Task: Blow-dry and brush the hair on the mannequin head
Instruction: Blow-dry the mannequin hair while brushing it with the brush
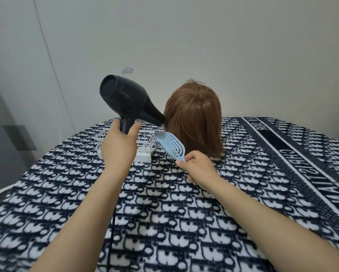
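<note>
head view: my left hand [118, 148] grips the dryer [125, 103], its nose at the hair [194, 114]. my right hand [198, 166] holds the brush [169, 147].

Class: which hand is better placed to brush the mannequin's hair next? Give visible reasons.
Right. The right hand grips the light-blue vented plastic brush close beside the ginger hair; the left hand holds the black hair dryer, nozzle at the hair.
</note>
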The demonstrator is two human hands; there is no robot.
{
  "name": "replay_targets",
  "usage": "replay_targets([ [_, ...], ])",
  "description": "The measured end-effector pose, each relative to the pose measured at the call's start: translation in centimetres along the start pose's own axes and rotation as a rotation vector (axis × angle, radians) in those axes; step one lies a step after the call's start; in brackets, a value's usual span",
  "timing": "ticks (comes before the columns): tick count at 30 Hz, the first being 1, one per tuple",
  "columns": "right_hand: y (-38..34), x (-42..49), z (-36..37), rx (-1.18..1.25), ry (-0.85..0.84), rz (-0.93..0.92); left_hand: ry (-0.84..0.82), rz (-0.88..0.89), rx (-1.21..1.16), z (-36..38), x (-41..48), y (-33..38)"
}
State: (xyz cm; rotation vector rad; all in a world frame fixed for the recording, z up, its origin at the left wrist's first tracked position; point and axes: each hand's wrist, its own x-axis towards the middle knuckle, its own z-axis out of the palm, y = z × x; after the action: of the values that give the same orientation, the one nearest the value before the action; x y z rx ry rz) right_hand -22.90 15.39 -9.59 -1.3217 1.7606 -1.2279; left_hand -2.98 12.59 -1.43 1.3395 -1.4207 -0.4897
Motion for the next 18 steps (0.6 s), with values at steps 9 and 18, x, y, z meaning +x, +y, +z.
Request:
replay_targets([
  [9,-0.9,-0.3,0.6,0.153,-0.142,0.008,0.024,-0.011,-0.070,0.4,0.1,-0.6],
  [18,-3.3,0.4,4.4,0.171,-0.246,0.066,-0.033,-0.240,-0.311,-0.6,2.6,-1.9],
])
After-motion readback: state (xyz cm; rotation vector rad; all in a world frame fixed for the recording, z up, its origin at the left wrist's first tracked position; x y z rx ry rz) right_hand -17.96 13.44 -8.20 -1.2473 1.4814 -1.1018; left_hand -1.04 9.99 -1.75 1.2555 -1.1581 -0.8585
